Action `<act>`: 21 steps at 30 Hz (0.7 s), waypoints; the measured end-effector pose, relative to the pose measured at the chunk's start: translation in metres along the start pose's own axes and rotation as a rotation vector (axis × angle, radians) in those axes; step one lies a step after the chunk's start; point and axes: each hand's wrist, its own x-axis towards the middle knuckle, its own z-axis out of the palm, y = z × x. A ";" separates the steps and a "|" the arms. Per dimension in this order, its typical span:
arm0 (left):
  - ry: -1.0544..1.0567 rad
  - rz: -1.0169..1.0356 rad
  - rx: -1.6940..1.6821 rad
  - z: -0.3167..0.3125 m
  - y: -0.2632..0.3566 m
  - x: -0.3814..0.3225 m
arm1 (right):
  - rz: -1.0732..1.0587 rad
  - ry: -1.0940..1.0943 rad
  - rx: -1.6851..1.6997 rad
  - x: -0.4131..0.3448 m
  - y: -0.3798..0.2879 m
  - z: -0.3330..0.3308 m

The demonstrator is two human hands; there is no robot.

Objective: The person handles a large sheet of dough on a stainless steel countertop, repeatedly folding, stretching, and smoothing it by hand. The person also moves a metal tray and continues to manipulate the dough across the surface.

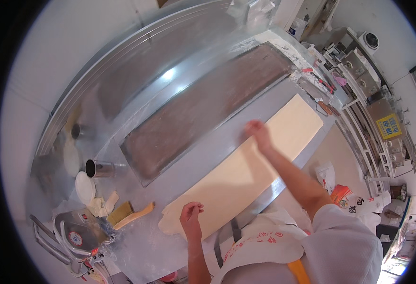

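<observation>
A long, flat sheet of pale dough (229, 181) lies diagonally across the stainless steel worktop (137, 262). Over its near left end is my left hand (192, 214), fingers curled and thumb towards them; whether anything thin is pinched there cannot be made out. My right hand (258, 134), blurred, is at the sheet's far long edge, towards its right half. Its fingers seem bent, and I cannot tell whether they touch the dough. Beyond the sheet, a long dark brown board (208, 113) with a floury surface lies roughly parallel to it.
On the left are a wooden-handled brush (131, 216), dough scraps (103, 206), a white disc (85, 188), a metal cylinder (103, 168) and a steel machine (78, 234). Scraper-like tools (325, 106) lie at the right end. White racks (360, 138) stand beyond, with bags (350, 198) near my right side.
</observation>
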 end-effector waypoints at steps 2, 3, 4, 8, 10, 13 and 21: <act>-0.051 -0.056 -0.021 0.037 -0.002 0.006 | -0.011 0.002 0.174 0.112 -0.008 -0.128; -0.093 -0.090 -0.005 0.055 -0.007 0.006 | 0.040 0.147 0.321 0.156 -0.015 -0.166; -0.094 -0.110 0.019 0.072 -0.009 0.002 | 0.103 0.162 0.384 0.190 -0.028 -0.167; -0.072 -0.254 -0.009 0.158 -0.002 -0.008 | 0.404 0.082 0.690 0.257 -0.067 -0.140; -0.088 -0.249 -0.074 0.197 0.001 0.004 | 0.454 0.046 0.685 0.267 -0.083 -0.141; -0.118 -0.229 -0.171 0.227 -0.011 0.049 | 0.399 -0.109 0.532 0.274 -0.117 -0.156; -0.253 0.092 -1.012 0.252 0.037 0.159 | 0.238 -0.240 0.310 0.150 -0.232 -0.192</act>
